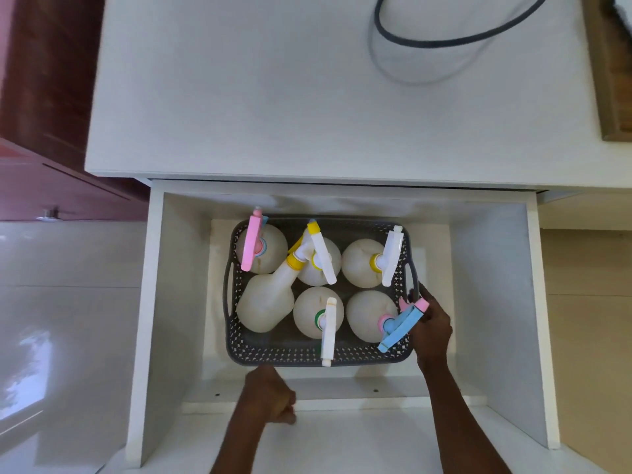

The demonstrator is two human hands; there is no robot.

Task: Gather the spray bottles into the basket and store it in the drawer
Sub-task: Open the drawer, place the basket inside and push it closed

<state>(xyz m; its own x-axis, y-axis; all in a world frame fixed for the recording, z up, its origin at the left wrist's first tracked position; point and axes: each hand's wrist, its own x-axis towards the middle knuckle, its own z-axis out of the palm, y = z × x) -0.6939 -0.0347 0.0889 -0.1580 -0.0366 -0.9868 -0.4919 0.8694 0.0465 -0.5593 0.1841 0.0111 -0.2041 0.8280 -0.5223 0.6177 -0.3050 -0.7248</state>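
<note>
A grey perforated basket [273, 354] sits inside an open white drawer [496, 268], its long axis running left to right, with six white spray bottles packed in two rows of three. The right hand [431, 328] grips the basket's right end beside the handle, fingers curled over the rim; the basket spreads away to that hand's left. Touching those fingers is the blue-and-pink trigger bottle [371, 319], its blue head slanting toward the near right corner. The yellow-capped bottle [266, 302] at the far end from the grip leans over, neck tilted toward the back row. The left hand [268, 396] rests as a closed fist on the drawer's front edge, just short of the basket's near wall. No readable labels show on any bottle.
</note>
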